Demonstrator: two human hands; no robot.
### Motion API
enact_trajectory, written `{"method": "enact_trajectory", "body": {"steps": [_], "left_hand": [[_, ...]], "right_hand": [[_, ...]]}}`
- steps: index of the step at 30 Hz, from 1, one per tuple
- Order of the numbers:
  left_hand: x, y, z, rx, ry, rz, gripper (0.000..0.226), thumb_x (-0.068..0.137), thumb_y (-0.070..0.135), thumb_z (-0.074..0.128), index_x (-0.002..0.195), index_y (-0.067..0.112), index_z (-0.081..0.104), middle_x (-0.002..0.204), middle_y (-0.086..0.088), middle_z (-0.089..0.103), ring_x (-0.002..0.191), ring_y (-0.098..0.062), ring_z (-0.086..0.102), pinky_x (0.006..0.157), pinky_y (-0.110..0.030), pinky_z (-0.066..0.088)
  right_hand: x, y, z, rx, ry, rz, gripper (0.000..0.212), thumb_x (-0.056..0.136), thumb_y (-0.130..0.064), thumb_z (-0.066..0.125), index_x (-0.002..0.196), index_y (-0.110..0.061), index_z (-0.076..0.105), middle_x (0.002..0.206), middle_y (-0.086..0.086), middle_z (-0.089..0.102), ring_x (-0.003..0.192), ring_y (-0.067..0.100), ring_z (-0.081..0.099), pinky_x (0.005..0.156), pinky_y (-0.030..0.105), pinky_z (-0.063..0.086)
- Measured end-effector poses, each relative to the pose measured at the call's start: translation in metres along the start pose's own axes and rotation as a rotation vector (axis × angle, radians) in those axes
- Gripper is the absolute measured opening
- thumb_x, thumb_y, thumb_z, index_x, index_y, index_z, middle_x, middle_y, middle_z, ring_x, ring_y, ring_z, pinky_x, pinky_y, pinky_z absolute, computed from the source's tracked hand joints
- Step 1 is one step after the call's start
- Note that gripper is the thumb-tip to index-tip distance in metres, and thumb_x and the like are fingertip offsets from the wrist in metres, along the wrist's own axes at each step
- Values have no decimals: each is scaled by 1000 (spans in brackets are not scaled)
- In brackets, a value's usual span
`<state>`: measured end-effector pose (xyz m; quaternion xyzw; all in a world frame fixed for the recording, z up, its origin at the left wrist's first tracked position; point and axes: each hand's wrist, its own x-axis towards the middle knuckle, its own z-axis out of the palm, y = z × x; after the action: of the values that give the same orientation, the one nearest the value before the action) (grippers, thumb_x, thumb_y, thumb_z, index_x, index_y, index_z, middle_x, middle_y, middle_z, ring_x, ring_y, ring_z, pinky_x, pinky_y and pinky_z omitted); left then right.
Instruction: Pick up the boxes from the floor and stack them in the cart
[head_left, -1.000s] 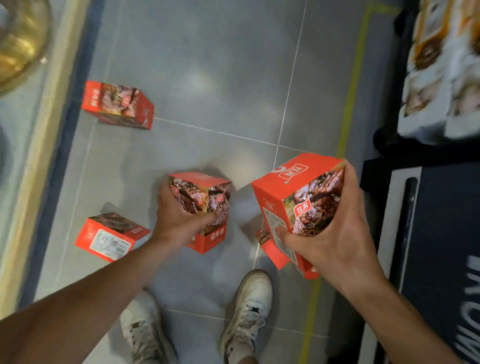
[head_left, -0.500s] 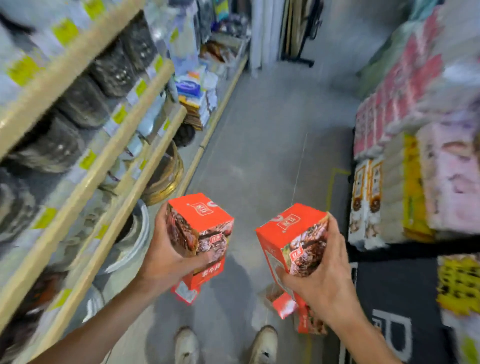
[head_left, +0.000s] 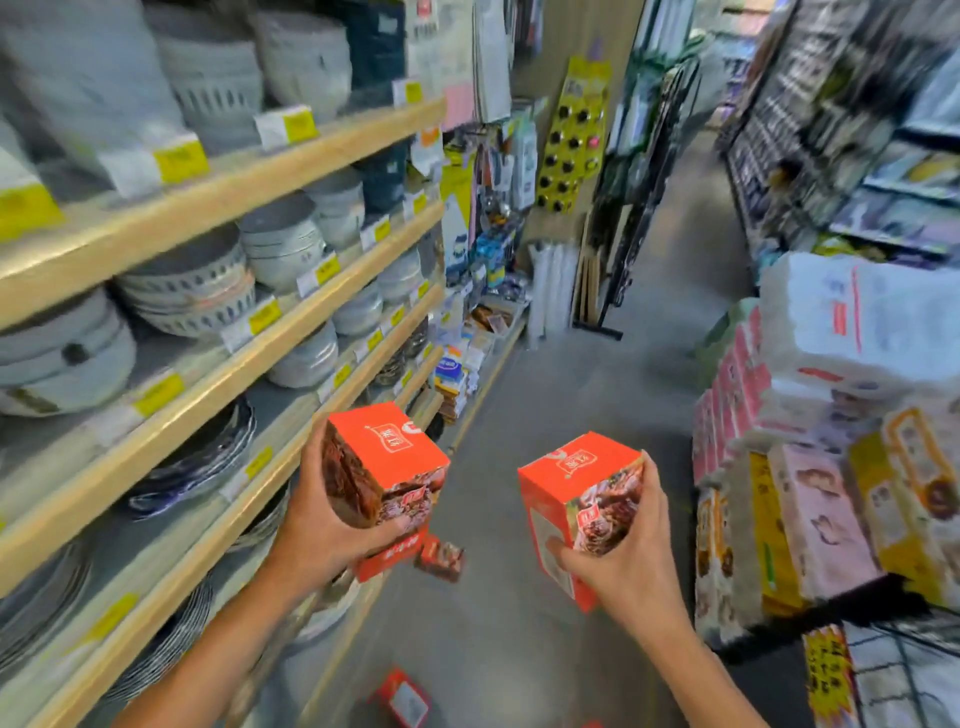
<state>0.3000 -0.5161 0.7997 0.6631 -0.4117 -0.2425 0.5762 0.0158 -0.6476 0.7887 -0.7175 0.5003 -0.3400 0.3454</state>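
My left hand (head_left: 322, 540) grips a red box (head_left: 387, 470) printed with a food picture, held upright at chest height. My right hand (head_left: 626, 566) grips a second red box (head_left: 576, 506) of the same kind, a little lower and to the right. Two more red boxes lie on the grey floor: one (head_left: 441, 558) just below the left box, another (head_left: 402, 699) near the bottom edge. At the bottom right corner a wire-mesh cart (head_left: 904, 670) shows in part, its inside mostly hidden.
Wooden shelves (head_left: 218, 364) with grey bowls, pots and yellow price tags run along the left. Stacked packs of tissue and packaged goods (head_left: 810, 467) stand on the right. The grey aisle floor (head_left: 566, 395) runs ahead between them to a black display rack (head_left: 639, 208).
Both hands have lifted their boxes from floor level to chest height. The view has swung up from the floor to the aisle, and the cart's mesh has come into view at the bottom right.
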Motion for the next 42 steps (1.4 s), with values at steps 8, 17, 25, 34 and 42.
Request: {"method": "enact_trajectory", "body": {"steps": [8,17,25,34,42], "left_hand": [[-14,28,-46,77,11,43,136,45,50,97,152,48,12,152,15,38,139,-2,38,114,-41,37],[-36,47,-62,104,108,20,139,45,49,98,152,50,10,152,16,37,139,-3,39,114,-47,38],[-108,57,-78,148,378,-100,140,44,52,98,152,49,10,151,20,39,137,1,41,113,-44,39],[-273,64,-96,231,854,-264,127,45,55,96,139,67,11,147,29,38,135,10,38,107,-20,35],[-442,85,-103,229,1246,-305,127,49,42,97,146,52,17,144,26,44,131,8,45,97,-6,40]], "right_hand": [[-5,-52,5,75,-10,-151,136,48,-54,89,158,-34,11,147,-9,37,140,13,39,117,41,35],[-9,-76,14,186,-163,-222,140,46,-54,93,157,-42,8,150,-17,34,141,2,38,115,37,38],[0,-99,45,307,-443,-350,136,44,-54,96,154,-47,16,146,-17,42,136,-3,42,107,24,39],[-69,-127,134,354,-926,-485,136,37,-59,86,145,-62,3,146,-22,32,137,-2,35,109,17,28],[-198,-182,170,327,-1348,-639,147,35,-70,92,154,-53,7,152,-11,36,141,15,41,113,52,41]]}}
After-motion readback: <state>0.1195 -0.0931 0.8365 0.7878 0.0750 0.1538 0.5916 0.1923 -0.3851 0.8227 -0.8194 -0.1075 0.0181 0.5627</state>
